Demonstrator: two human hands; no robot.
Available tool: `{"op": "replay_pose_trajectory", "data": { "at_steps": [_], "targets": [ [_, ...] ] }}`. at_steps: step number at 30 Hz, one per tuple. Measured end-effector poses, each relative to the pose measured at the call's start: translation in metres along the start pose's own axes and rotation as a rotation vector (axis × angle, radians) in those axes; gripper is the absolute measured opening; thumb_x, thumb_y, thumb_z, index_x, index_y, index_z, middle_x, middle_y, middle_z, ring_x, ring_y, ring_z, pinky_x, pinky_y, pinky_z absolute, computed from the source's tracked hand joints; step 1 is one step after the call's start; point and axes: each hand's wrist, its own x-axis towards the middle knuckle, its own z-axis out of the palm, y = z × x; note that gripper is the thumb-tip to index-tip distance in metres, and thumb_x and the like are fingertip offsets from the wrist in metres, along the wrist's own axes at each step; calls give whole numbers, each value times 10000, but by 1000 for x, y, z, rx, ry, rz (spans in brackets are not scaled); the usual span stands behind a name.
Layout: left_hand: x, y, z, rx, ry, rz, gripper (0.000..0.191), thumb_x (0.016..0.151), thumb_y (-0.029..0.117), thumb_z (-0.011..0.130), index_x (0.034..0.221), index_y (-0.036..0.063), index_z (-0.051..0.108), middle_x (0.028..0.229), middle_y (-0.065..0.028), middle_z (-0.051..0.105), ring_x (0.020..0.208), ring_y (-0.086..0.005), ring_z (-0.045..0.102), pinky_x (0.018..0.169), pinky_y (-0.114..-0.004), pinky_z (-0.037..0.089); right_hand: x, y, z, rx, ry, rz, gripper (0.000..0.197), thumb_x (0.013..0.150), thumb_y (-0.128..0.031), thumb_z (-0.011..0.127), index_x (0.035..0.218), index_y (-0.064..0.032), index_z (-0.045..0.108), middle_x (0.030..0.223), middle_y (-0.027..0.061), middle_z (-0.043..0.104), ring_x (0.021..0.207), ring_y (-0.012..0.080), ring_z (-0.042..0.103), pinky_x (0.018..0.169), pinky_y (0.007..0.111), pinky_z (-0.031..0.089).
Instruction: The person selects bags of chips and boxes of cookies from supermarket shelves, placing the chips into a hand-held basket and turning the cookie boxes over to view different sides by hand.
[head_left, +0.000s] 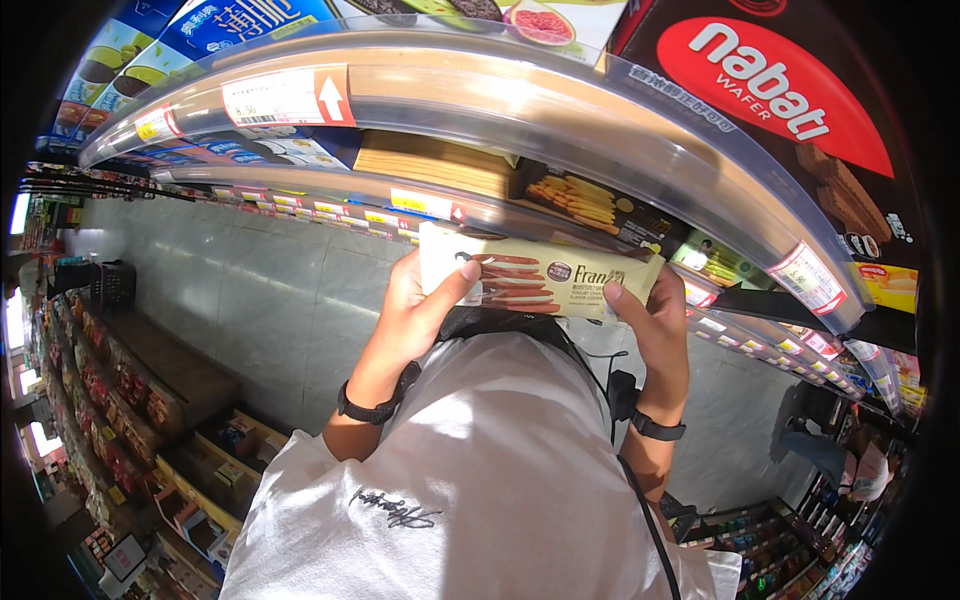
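Note:
A cream-coloured packet of Franzzi cookies (551, 279) is held level in front of my body, its printed front facing up towards me. My left hand (431, 296) grips its left end, thumb on top. The right end is pinched by my right hand (649, 306), whose thumb lies over the printed front. My fingers under the packet are mostly hidden. Just beyond the packet, a dark box with cookie sticks pictured on it (574, 199) sits on a lower shelf.
A shelf with a clear plastic front strip (525, 82) curves close ahead, carrying price tags (289, 96). On it stand a dark Nabati wafer box (772, 97) and blue boxes (217, 30). Product racks (97, 375) line the left. A person (847, 457) is at the far right.

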Motion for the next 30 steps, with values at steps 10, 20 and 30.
{"op": "replay_pose_trajectory", "data": {
  "at_steps": [10, 20, 30],
  "targets": [
    [-1, -2, -2, 11, -43, -18, 264, 998, 145, 616, 1189, -35, 641, 1106, -70, 705, 1013, -120, 623, 902, -295, 496, -3, -2, 4, 20, 48, 65, 238, 906, -134, 747, 1064, -16, 614, 925, 12, 679, 784, 53, 579, 688, 226, 466],
    [-1, -2, -4, 37, -43, -15, 269, 1002, 145, 611, 1196, -38, 640, 1116, -73, 706, 1015, -120, 627, 900, -295, 501, -2, 5, 4, 6, 37, 40, 275, 910, -155, 744, 1106, -12, 614, 990, 22, 685, 863, 73, 592, 744, 241, 476],
    [0, -3, -3, -3, -54, -40, 268, 1002, 136, 606, 1199, -44, 635, 1116, -73, 706, 1012, -120, 624, 897, -289, 500, -3, 6, 6, 9, 62, 48, 289, 908, -169, 744, 1120, -15, 623, 965, 1, 670, 809, 59, 570, 688, 221, 457]
  ]
}}
